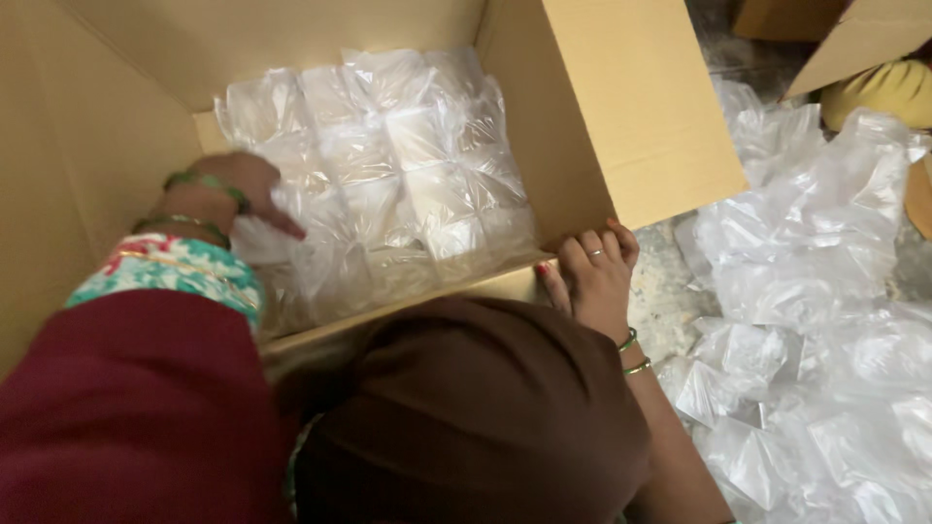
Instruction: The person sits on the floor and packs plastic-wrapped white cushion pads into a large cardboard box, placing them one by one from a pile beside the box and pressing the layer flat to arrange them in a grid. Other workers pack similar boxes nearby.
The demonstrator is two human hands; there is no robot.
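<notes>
A large cardboard box [621, 116] holds several white packets in clear plastic bags [417, 165], packed in rows. My left hand [238, 189], with green bangles on the wrist, reaches down into the box at its left side. It presses on a white packet [254, 243], and its fingers curl over the packet. My right hand [592, 277], which has a ring and bangles, grips the box's near wall at its right corner. The fingers lie over the rim.
A heap of more clear-bagged packets [815, 320] lies on the floor to the right of the box. Another cardboard flap [854, 44] and a yellow object [888, 87] are at top right. Brown cloth [466, 417] covers the foreground.
</notes>
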